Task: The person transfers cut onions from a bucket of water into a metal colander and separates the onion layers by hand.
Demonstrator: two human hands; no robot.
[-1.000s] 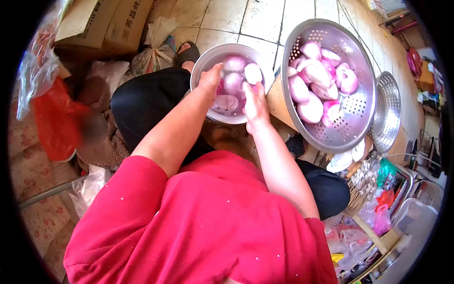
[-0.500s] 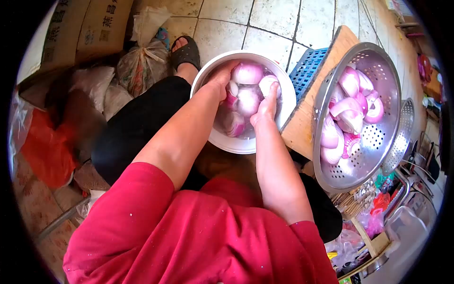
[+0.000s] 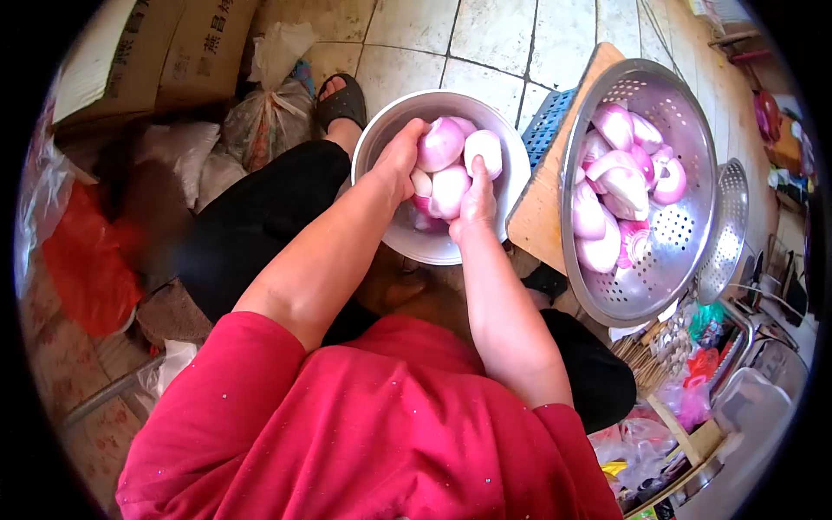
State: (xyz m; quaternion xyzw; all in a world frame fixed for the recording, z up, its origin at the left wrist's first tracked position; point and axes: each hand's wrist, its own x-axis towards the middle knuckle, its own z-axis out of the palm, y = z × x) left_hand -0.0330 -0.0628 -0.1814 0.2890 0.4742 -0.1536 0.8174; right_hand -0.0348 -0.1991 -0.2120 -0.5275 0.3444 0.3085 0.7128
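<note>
Between my two hands is a cluster of peeled purple onions (image 3: 441, 144), lifted within the round white basin (image 3: 515, 152). My left hand (image 3: 404, 157) is curved around the cluster's left side. On the right side, my right hand (image 3: 476, 204) grips it, thumb against a pale onion (image 3: 484, 152). More onion shows dimly below them in the basin. Right of the basin, a metal colander (image 3: 646, 286) holds several peeled onion pieces (image 3: 622, 184). The undersides of my fingers are hidden by the onions.
The colander rests over a wooden board (image 3: 539, 212), with a blue plastic basket (image 3: 548, 126) beside it. A black sandal (image 3: 341, 102) on a foot stands beyond the basin. At left are a cardboard box (image 3: 195, 61), a tied plastic bag (image 3: 270, 126) and a red bag (image 3: 91, 269).
My hands have closed around the onions and raised them higher in the basin, drawing them into a tighter cluster. The view has shifted slightly, and the colander now appears further left.
</note>
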